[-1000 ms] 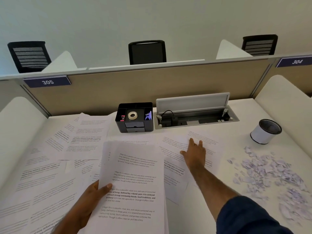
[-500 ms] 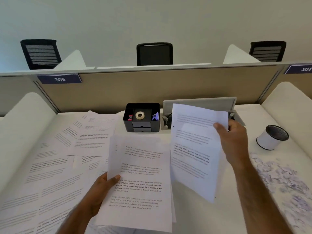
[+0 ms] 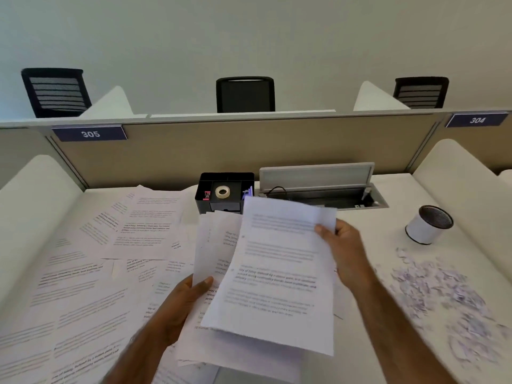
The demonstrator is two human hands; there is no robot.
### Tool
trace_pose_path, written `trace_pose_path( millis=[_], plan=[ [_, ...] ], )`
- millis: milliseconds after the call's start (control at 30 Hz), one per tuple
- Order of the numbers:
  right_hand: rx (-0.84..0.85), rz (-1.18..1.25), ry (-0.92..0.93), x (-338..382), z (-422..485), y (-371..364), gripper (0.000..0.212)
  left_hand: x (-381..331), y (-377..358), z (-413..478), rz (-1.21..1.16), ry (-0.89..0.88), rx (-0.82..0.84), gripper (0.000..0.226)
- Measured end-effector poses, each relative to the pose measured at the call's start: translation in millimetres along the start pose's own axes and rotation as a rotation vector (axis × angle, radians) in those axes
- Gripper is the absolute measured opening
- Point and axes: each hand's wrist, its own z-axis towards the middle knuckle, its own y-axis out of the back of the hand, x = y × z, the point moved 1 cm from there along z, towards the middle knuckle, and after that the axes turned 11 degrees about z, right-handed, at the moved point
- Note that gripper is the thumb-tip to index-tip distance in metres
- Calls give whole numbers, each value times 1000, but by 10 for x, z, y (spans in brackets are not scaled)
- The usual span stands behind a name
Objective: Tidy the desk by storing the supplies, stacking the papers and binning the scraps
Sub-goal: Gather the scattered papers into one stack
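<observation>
scraps: blurred, cut by right edge | held sheet: print unreadable | organiser: front partly hidden

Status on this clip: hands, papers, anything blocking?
Left hand grips paper stack. Right hand pinches one sheet over it. Loose sheets, scraps on desk. No obstruction seen.

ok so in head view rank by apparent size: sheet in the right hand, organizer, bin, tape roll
1. sheet, by far, though it is nearest the camera.
2. organizer and bin look about alike; the organizer's front is partly hidden, so I won't rank them.
3. tape roll.
</observation>
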Motion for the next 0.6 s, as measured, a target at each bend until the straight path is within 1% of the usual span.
trace_pose_path(
  millis=[133, 233, 267, 333, 367, 400, 433, 467, 500, 567, 600],
  plan=[
    [1, -75, -97, -276, -138, -174, 16, -52, -112, 11, -20, -35, 40, 41],
    [-4, -26, -163, -377, -184, -186, 20, -64, -205, 8, -28, -40, 87, 41],
    [-11, 1, -163, -400, -209, -180, 24, -64, -237, 21, -18, -39, 107, 40],
    [-50, 92, -201, -433, -290, -119, 43, -60, -291, 64, 2, -24, 156, 41],
    [-86, 182, -287, -450, -346, -51, 53, -50, -324, 94, 8, -10, 169, 43],
    [-89, 282, -393, -490, -403, 35, 56, -45, -362, 123, 7, 2, 177, 46],
    [-55, 359, -499, -524, -479, 129, 50, -34, -399, 163, 7, 14, 187, 51],
    [-6, 381, -579, -525, -593, 213, 42, -34, -447, 201, 10, 25, 204, 55],
    [34, 358, -622, -547, -695, 301, 36, -35, -506, 245, 24, 29, 229, 53],
    [32, 316, -604, -617, -834, 481, 34, -34, -674, 349, 132, 35, 257, 38],
    [-4, 304, -576, -644, -864, 574, 35, -49, -786, 406, 239, 31, 233, 35]
  ],
)
